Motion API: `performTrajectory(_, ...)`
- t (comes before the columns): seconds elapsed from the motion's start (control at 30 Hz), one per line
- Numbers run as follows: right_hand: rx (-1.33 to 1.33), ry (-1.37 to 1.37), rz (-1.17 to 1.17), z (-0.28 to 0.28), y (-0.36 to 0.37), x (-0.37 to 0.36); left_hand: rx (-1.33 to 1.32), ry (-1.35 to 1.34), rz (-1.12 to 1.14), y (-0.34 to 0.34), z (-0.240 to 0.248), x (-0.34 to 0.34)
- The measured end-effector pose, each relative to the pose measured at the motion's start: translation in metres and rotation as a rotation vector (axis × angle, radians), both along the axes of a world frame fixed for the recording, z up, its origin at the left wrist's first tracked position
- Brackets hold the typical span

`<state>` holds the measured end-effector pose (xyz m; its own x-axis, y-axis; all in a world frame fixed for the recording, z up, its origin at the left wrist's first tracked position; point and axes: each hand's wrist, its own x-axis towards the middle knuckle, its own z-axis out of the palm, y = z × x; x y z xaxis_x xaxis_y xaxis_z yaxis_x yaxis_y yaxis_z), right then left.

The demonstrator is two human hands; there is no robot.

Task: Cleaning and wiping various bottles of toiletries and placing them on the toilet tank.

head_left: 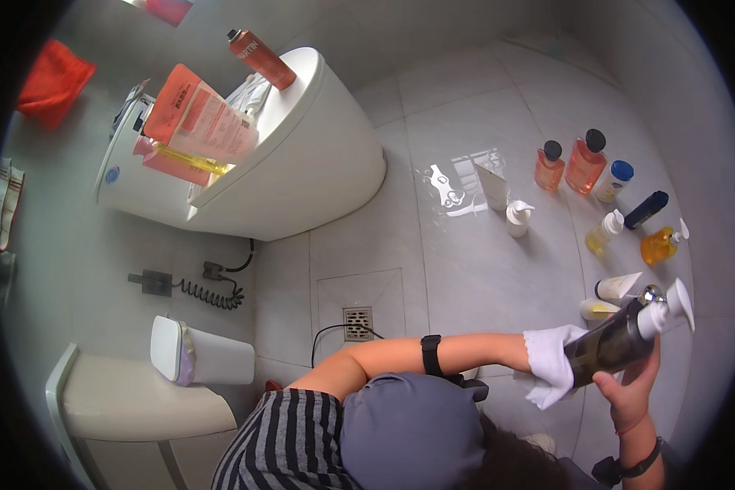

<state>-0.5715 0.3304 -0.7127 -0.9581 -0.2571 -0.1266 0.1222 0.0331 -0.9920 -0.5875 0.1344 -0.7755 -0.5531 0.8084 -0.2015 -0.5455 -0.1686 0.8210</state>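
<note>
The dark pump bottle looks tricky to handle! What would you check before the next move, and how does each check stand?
1. Right hand gripping the dark pump bottle: ok.
2. White pump head fitted on it: ok.
3. White cloth against the bottle: ok.
4. Left hand visible: not ok, the cloth covers it.
5. Bottle upright: cannot tell, this wide view slants things.

The bent left arm (474,356) stretches rightward, and the upraised right grip (631,394) curves, thumb spread.

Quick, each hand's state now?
Left hand: mostly hidden by white fabric cloth; grip cannot be told.
Right hand: closed, holding dark translucent cylindrical bottle with white pump.
</note>
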Motion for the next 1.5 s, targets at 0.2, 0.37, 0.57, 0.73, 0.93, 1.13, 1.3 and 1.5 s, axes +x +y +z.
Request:
performTrajectory(0.2, 0.314, 0.585, 0.147, 0.029, -0.043, -0.011, -0.624, 0.839, 0.327, -0.031, 0.039, -0.008)
performTrajectory(0.37, 0.177, 0.762, 0.376, 0.055, -0.089, -0.026, -0.615, 1.252, 0.403, -0.066, -0.009, 0.014)
performTrajectory(0.57, 0.066, 0.716, 0.497, 0.041, -0.081, -0.020, -0.222, 0.466, 1.311, -0.205, 0.064, -0.015)
performTrajectory(0.73, 0.061, 0.351, 0.503, 0.004, -0.058, 0.013, -0.877, 1.034, 1.472, -0.361, 0.136, -0.057)
performTrajectory(0.93, -0.008, 0.197, 0.710, -0.001, -0.057, 0.020, -1.368, 0.804, 1.638, -0.441, 0.159, -0.122)
performTrajectory(1.13, -0.018, 0.246, 0.671, 0.005, -0.056, 0.022, -1.552, 0.731, 1.797, -0.453, 0.145, -0.145)
performTrajectory(1.3, -0.048, 0.190, 0.649, -0.002, -0.053, 0.026, -1.792, 0.889, 1.962, -0.452, 0.136, -0.158)
performTrajectory(1.5, -0.102, 0.163, 0.629, -0.007, -0.054, 0.032, -1.507, 0.712, 1.831, -0.490, 0.138, -0.158)
